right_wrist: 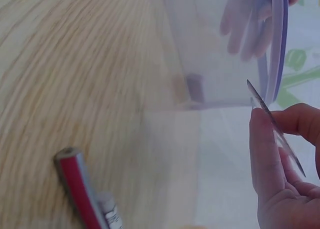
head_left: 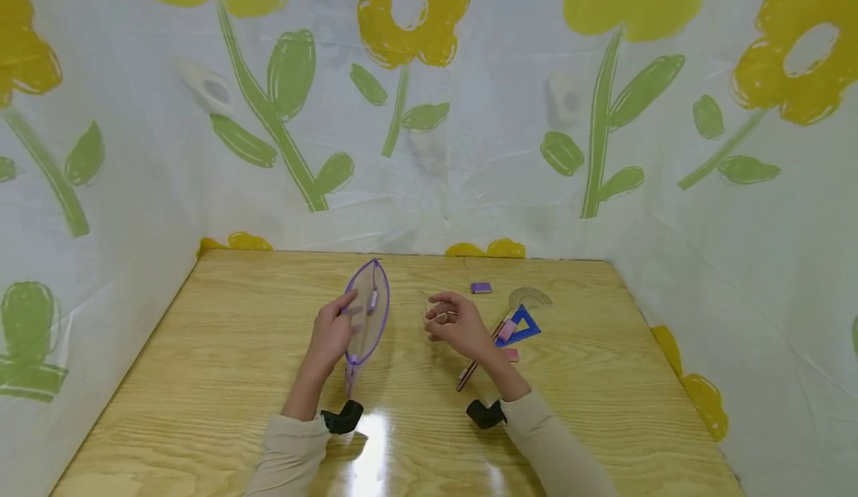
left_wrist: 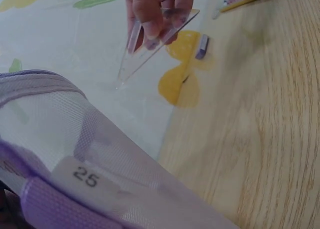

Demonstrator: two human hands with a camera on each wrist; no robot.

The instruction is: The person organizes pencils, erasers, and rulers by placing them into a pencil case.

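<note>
My left hand (head_left: 331, 333) grips a see-through mesh zip pouch (head_left: 369, 337) with purple edging by its left side. The pouch is held upright with its mouth spread wide, facing up. A pale tag printed 25 (left_wrist: 87, 181) shows on it in the left wrist view. To the right of the pouch, my right hand (head_left: 462, 325) pinches a clear set square (left_wrist: 134, 63) between thumb and fingers. In the right wrist view the set square (right_wrist: 280, 131) appears nearly edge-on, close to the pouch's rim. My left fingers (right_wrist: 245, 34) show through the mesh there.
Right of my right hand lie a clear protractor (head_left: 536, 297), a blue set square (head_left: 532, 323), pink erasers (head_left: 512, 355) and pencils (head_left: 467, 375). Farther back is a purple eraser (head_left: 480, 287). Flower-printed cloth (head_left: 496, 147) walls the wooden table (head_left: 234, 363) at the back and sides.
</note>
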